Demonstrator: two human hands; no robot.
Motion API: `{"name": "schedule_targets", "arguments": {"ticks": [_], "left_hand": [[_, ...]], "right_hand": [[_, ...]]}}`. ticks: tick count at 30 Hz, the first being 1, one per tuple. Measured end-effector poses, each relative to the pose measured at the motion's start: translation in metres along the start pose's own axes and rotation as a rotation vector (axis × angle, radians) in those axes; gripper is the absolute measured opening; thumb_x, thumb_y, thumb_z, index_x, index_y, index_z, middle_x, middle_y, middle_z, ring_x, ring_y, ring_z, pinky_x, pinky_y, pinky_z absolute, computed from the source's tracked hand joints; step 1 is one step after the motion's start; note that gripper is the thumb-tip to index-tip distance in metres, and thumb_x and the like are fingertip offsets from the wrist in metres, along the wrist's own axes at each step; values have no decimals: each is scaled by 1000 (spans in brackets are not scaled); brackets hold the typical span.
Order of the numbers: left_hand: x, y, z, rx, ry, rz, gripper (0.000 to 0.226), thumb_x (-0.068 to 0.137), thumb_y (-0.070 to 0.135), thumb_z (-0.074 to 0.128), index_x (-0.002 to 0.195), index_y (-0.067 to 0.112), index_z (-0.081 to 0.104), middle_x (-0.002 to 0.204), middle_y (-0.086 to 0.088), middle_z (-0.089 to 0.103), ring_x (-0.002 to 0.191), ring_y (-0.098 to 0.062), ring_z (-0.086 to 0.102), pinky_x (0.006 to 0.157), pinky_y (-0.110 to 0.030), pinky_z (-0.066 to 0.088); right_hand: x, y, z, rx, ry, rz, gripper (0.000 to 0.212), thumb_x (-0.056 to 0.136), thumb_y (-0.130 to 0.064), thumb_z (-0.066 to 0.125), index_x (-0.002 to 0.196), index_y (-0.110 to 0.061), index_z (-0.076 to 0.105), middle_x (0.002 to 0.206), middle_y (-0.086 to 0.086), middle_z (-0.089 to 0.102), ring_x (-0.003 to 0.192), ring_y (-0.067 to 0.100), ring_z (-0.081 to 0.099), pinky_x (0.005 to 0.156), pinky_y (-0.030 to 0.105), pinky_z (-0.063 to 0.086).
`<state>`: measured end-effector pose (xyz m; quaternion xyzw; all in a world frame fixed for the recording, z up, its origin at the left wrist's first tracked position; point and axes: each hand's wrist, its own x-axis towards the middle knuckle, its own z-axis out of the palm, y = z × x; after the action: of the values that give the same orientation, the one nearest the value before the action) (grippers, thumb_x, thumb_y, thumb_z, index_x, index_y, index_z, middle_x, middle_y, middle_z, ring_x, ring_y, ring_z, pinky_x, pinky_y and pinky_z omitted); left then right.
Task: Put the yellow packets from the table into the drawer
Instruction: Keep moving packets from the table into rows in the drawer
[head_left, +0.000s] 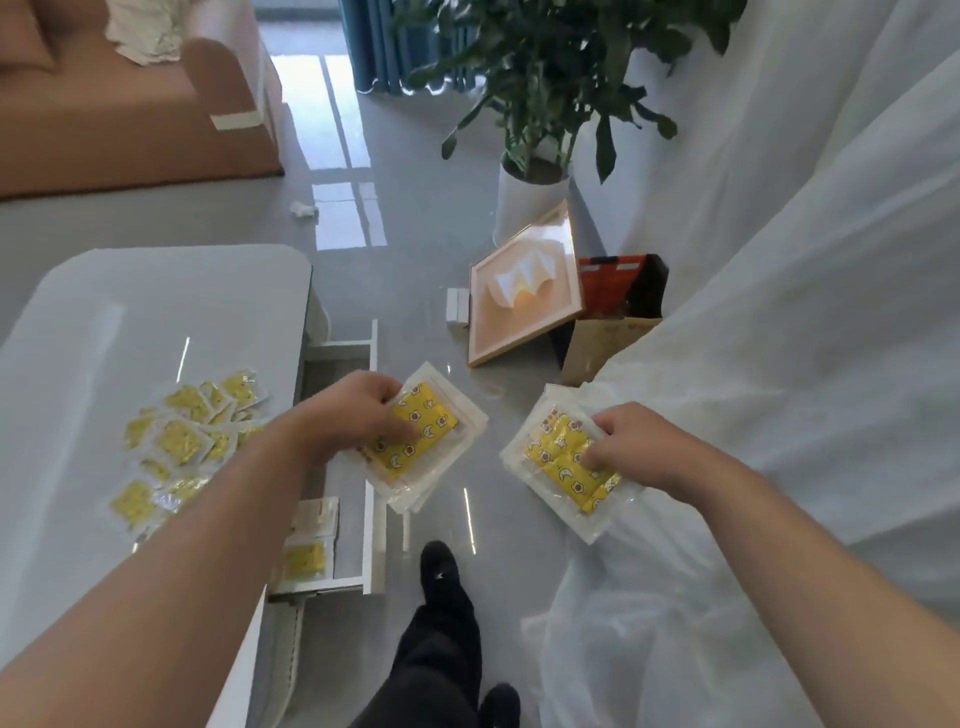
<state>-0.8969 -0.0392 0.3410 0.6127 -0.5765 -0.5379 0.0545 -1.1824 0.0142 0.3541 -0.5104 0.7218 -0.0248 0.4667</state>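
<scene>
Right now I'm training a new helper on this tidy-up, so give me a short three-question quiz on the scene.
1. True or false: the drawer is open.
2. What does each hand hold: left hand, right hand?
3. Where do loose packets lie? A) floor B) table C) sofa

Key:
1. True; one packet already lies inside.
2. Each holds a stack of yellow packets: left stack, right stack.
3. B

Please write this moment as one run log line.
left hand: holds packets | right hand: holds packets | drawer: open | table: packets remain
</scene>
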Motion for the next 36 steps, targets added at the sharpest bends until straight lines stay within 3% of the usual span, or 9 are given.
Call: {"name": "schedule_targets", "arguments": {"ticks": [8,12,16,21,25,28,30,34,36], "left_hand": [[79,-6,-94,-172,169,-86,17,77,10,75,92,11,68,89,-9,73,81,-25,71,77,-42,58],[101,-5,-140,-248,233,-124,12,79,7,73,87,14,67,84,-7,72,78,-24,70,67,-33,56],[113,-15,-175,-312,310,-172,12,79,9,74,88,9,67,84,-9,72,75,-24,70,63,-31,53],[122,-41,-206,-443,455,-230,12,78,10,75,86,6,67,81,-12,71,71,-24,69,62,-31,53],[126,-62,-222,-579,550,-318,41,68,20,80,91,-8,60,79,-24,63,70,-27,61,68,-39,49],[138,-83,-225,-683,626,-391,59,58,29,80,91,-12,54,79,-10,55,72,-25,54,69,-40,43],[146,-92,-223,-746,692,-453,64,56,31,82,95,-12,55,82,-12,57,73,-25,56,71,-43,46],[160,-108,-207,-868,819,-562,15,76,5,75,85,-1,66,82,-15,68,76,-27,65,72,-37,53],[165,-119,-197,-923,866,-598,12,76,4,75,86,2,67,87,-16,71,81,-32,68,79,-42,55]], "right_hand": [[128,-106,-35,-131,-115,-90,8,85,-13,66,91,-16,69,90,0,70,81,13,68,71,30,57],[177,-165,-48,-178,-202,-156,15,86,-12,63,99,-15,70,96,4,72,88,20,70,82,38,57],[219,-217,-52,-285,-253,-233,9,84,-16,65,88,-23,68,90,-1,71,80,13,69,74,30,56],[280,-287,-42,-461,-318,-329,11,83,-17,65,89,-24,70,89,-3,72,81,13,68,79,33,55],[325,-341,-24,-536,-415,-407,18,82,-6,61,94,-16,70,83,1,69,70,11,63,55,22,45],[364,-371,-8,-602,-494,-459,21,82,-5,61,98,-15,69,84,2,69,71,12,62,58,24,47],[390,-386,4,-651,-555,-475,18,82,-5,61,94,-17,68,82,1,68,71,13,62,58,23,45],[433,-407,35,-764,-656,-525,14,80,-5,62,87,-17,67,82,3,67,77,18,64,68,29,52],[446,-413,52,-828,-689,-553,12,80,-6,63,86,-15,67,83,3,67,79,21,64,72,33,53]]}}
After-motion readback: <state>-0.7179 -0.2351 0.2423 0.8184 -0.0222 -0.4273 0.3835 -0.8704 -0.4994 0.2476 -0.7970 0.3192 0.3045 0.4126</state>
